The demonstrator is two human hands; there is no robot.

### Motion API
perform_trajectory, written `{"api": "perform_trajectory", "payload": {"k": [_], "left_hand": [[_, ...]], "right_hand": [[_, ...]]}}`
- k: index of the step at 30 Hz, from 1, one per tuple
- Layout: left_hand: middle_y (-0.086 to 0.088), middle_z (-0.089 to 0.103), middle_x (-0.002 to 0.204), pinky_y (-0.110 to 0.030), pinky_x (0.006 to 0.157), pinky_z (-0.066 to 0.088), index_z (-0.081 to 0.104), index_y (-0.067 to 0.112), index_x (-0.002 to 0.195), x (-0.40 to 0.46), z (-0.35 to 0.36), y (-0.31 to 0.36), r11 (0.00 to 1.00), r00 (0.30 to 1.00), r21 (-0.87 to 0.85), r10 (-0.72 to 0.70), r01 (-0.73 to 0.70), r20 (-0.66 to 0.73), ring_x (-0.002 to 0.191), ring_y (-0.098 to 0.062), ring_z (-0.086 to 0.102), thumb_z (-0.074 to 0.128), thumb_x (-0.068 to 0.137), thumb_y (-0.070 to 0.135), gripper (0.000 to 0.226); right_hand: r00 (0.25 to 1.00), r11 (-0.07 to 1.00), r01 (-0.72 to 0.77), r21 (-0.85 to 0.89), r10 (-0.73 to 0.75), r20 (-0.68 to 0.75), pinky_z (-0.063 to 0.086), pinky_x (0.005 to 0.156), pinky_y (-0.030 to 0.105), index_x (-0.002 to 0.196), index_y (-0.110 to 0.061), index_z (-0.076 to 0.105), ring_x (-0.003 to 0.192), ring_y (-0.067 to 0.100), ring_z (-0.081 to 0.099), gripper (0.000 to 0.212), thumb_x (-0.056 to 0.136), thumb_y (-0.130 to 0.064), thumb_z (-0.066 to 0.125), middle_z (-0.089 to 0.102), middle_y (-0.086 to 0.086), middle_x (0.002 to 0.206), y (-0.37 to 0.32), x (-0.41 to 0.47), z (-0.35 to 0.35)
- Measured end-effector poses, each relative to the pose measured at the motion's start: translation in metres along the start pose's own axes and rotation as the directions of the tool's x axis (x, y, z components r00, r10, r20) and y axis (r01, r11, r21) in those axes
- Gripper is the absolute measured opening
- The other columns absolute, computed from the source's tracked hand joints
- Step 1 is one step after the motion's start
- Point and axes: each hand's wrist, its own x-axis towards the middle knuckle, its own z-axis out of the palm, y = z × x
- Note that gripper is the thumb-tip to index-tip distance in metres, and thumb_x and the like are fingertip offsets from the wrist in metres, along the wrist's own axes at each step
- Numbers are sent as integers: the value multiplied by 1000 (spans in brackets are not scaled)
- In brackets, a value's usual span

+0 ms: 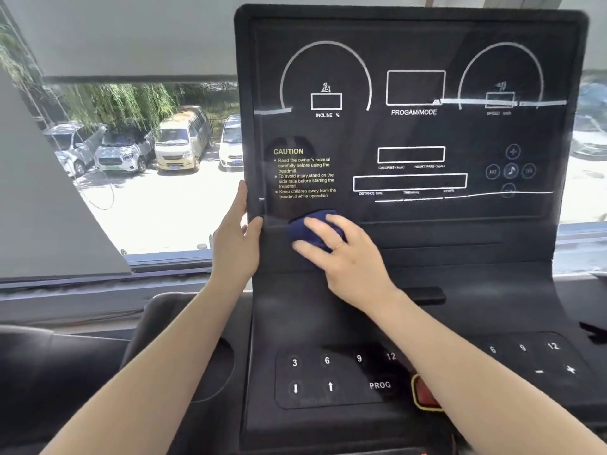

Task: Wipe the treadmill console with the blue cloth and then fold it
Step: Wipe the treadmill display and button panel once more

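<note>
Black treadmill console [410, 251], bunched blue cloth [315, 229] against it.

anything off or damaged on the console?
No damage visible on the console. One oddity: the label under the centre box reads "PROGAM/MODE", a misspelling. The white streaks across the screen look like window reflections.
</note>
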Motion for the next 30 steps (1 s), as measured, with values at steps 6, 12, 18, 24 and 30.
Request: {"api": "perform_trajectory", "payload": {"k": [6, 12, 18, 24, 30], "left_hand": [[16, 43, 142, -22, 108, 33, 32, 29, 144, 4, -3, 0, 997, 999, -64, -39, 39, -7, 129, -4, 42, 49, 91, 5, 61], [17, 38, 143, -18, 105, 29, 29, 30, 144, 1, 3, 0, 993, 998, -102, -58, 54, -38, 131, -6, 38, 48, 93, 5, 60], [11, 39, 145, -16, 104, 34, 24, 28, 146, 1, -4, 2, 980, 997, -185, -69, 73, 27, 127, 1, 39, 47, 92, 2, 64], [24, 51, 128, -31, 98, 44, 40, 37, 137, -30, -4, -7, 982, 989, -124, -135, 141, 55, 117, -5, 50, 41, 91, 4, 57], [19, 48, 135, -29, 100, 41, 34, 37, 142, -37, 0, -14, 965, 975, -143, -214, 220, 57, 121, -4, 47, 35, 94, 9, 55]], "right_hand": [[942, 944, -323, -73, 312, -125, 47, 80, 48, 104, -21, 59, 106, 39, 47, 39, 73, -4, 43, 55, 9, 124, 56, -38, -29], [900, 906, -416, -76, 399, -174, 44, 88, 48, 107, -15, 67, 107, 40, 41, 43, 72, -1, 48, 41, 8, 129, 23, -28, -17], [981, 974, -188, -126, 180, -70, 44, 83, 43, 118, -27, 53, 113, 36, 44, 49, 76, -2, 48, 42, 5, 132, 14, -18, -6], [772, 774, -629, -70, 611, -175, 48, 75, 46, 118, -20, 62, 101, 36, 42, 44, 78, -8, 49, 51, 16, 128, 51, -25, -27], [835, 845, -533, 35, 532, -141, 45, 79, 42, 113, -19, 66, 97, 31, 37, 41, 78, -6, 50, 37, 10, 127, 0, -7, -7]]}}
